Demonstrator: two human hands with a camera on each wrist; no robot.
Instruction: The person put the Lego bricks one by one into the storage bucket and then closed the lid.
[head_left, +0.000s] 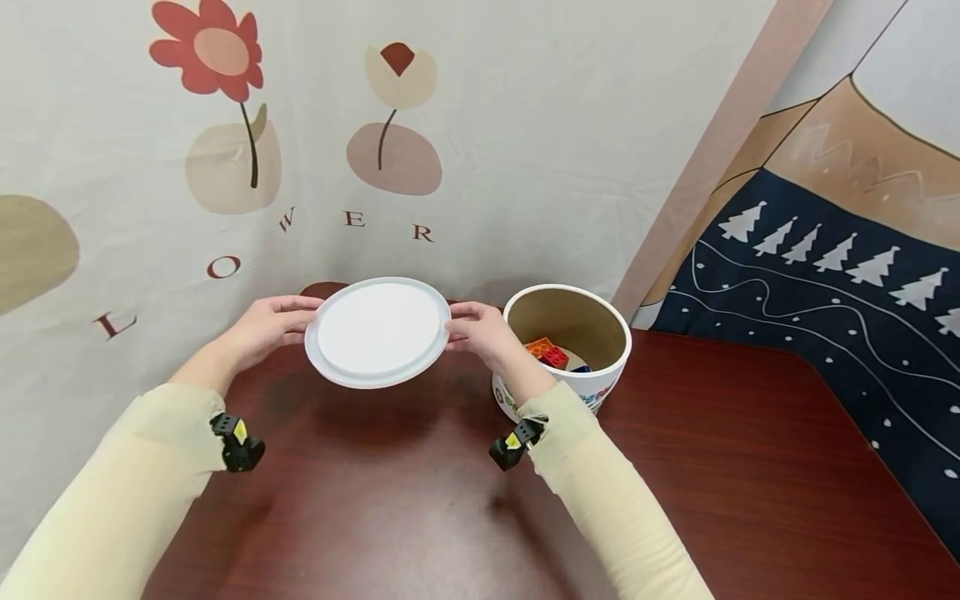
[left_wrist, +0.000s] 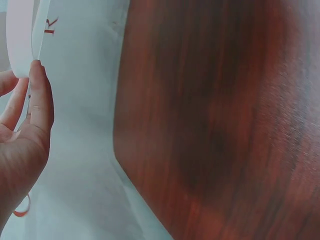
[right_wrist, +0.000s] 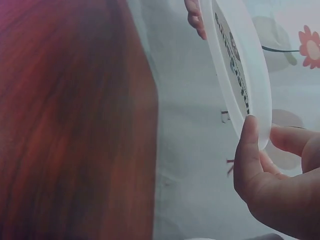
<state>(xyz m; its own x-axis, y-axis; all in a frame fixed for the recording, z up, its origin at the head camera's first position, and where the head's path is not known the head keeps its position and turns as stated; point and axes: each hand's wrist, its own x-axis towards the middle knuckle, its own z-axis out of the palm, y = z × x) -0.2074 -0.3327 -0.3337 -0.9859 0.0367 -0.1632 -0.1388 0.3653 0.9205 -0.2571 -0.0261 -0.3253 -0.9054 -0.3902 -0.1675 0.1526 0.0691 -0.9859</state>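
Observation:
A round white lid [head_left: 381,331] is held up above the table by both hands, tilted so its pale inner side faces the head camera. My left hand [head_left: 272,327] pinches its left rim, and my right hand [head_left: 480,332] pinches the opposite rim. Printed lettering and a picture show on the lid's other face [right_wrist: 235,55] in the right wrist view. Just right of my right hand stands a white round bucket [head_left: 567,369], uncovered, with coloured printing on its wall. Several toy bricks [head_left: 553,357], red, orange and blue, lie inside; my right forearm hides part of the bucket.
The dark red-brown wooden table [head_left: 750,433] extends to the right and toward me. Behind it hangs a pale cloth [head_left: 510,133] with flowers and letters. A dark cloth with white trees [head_left: 817,250] borders the table's right side.

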